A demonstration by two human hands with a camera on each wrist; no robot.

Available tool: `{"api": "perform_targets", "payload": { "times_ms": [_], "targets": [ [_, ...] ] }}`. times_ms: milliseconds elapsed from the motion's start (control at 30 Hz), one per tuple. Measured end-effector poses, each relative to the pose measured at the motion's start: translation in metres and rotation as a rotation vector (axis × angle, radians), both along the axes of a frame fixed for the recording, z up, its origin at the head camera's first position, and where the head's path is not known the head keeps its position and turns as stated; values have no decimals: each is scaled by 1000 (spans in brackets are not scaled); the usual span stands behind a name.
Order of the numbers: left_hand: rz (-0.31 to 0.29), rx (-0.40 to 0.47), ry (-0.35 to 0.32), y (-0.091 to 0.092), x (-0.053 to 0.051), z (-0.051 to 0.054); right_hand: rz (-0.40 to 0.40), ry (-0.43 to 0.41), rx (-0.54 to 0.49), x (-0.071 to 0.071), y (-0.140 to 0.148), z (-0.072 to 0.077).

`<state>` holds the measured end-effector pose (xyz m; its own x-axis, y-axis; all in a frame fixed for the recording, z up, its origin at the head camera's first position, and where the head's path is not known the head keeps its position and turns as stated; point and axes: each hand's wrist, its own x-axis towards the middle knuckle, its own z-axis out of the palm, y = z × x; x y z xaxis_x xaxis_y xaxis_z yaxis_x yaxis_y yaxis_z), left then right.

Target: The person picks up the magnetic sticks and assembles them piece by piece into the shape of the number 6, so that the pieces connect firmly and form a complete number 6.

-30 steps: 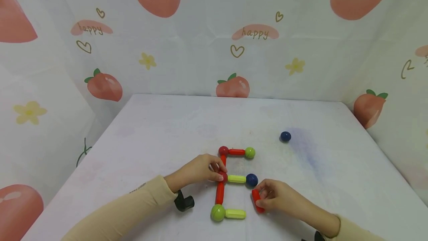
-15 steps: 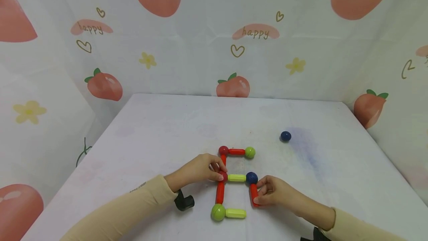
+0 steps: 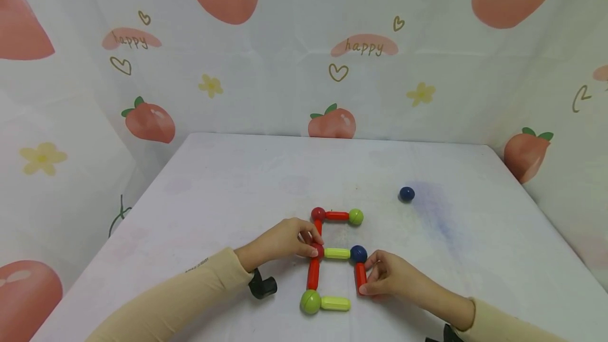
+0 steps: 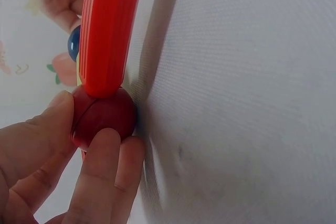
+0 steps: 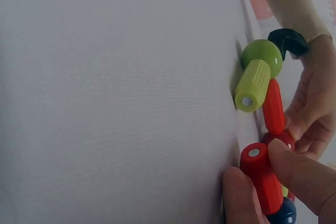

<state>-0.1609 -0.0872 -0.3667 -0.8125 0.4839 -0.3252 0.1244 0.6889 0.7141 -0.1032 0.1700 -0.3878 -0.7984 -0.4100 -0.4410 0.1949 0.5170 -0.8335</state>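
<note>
My left hand [image 3: 285,240] pinches the dark red ball [image 4: 107,115] in the middle of a figure of magnetic rods and balls lying on the table. With thumb and fingers, my right hand [image 3: 394,274] holds a red rod [image 3: 361,278] whose far end touches the blue ball [image 3: 358,254]. A yellow-green rod [image 3: 337,253] links that blue ball to the held red ball. Toward the front, another red rod [image 3: 313,273] runs to a green ball [image 3: 311,302], from which a second yellow-green rod [image 3: 335,303] points right, its end bare.
Farther back, the figure has a red ball [image 3: 318,214], a short red rod [image 3: 336,216] and a green ball [image 3: 355,217]. A loose blue ball [image 3: 407,194] lies at the back right of the white table [image 3: 228,173]. A printed cloth [image 3: 266,67] hangs behind.
My right hand has moved the red rod slightly back and left, and its end now meets the blue ball. The left hand has stayed on the red ball.
</note>
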Motion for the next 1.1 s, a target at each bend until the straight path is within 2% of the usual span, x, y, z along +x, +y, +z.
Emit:
{"api": "perform_targets", "payload": {
  "times_ms": [433, 700, 1100],
  "targets": [
    [0, 15, 6, 1, 0, 1, -31, 36, 103, 1, -4, -1],
    [1, 15, 5, 2, -1, 0, -59, 19, 149, 1, -7, -1],
    [-1, 11, -7, 0, 0, 2, -46, 6, 146, -3, 5, 5]
  ]
}}
